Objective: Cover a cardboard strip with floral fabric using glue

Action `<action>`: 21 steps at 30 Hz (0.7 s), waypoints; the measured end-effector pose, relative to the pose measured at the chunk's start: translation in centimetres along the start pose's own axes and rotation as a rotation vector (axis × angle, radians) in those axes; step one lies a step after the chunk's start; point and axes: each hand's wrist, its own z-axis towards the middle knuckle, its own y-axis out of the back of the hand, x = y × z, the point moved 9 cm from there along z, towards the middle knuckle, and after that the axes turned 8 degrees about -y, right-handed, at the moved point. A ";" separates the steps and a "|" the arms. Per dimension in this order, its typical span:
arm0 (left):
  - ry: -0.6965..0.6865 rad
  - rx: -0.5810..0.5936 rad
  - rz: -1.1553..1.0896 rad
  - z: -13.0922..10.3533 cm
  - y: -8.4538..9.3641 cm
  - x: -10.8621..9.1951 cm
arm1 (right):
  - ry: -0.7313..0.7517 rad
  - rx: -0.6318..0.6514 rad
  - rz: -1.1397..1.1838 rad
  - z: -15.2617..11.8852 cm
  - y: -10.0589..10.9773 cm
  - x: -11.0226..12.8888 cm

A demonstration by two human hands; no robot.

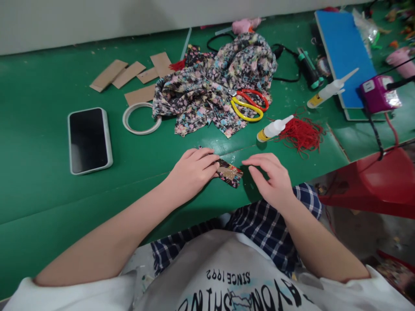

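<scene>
My left hand (197, 170) lies over a small cardboard piece partly wrapped in dark floral fabric (229, 172), pressing it to the green table. The piece's left end is hidden under my fingers; at its right end bare brown card with shiny specks shows between the fabric edges. Just right of it hovers my right hand (271, 175), thumb and forefinger apart, with nothing visible between them. Above the hands, crumpled floral fabric (210, 86) carries scissors (249, 105) with one red and one yellow handle. A white-capped glue bottle (272, 129) stands beside tangled red cord (301, 134).
To the left are a phone (89, 140), a tape roll (142, 131) and several cardboard strips (108, 75). A second glue bottle (326, 94), a green-black cutter (309, 69), a blue board (346, 56) and a purple cube (379, 94) with cables lie right. A red stool (385, 179) stands beyond the table edge.
</scene>
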 end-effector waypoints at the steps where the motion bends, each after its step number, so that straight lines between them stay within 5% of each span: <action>1: 0.001 0.005 0.001 0.0 0.0 0.0 | 0.040 0.037 -0.034 0.1 -0.5 0.4; 7: 0.010 0.025 0.006 -0.1 -0.2 0.1 | 0.191 0.221 -0.270 -0.8 -3.7 1.2; 21: 0.021 0.027 -0.023 0.2 0.1 0.4 | 0.098 0.223 -0.120 -0.4 -3.1 0.8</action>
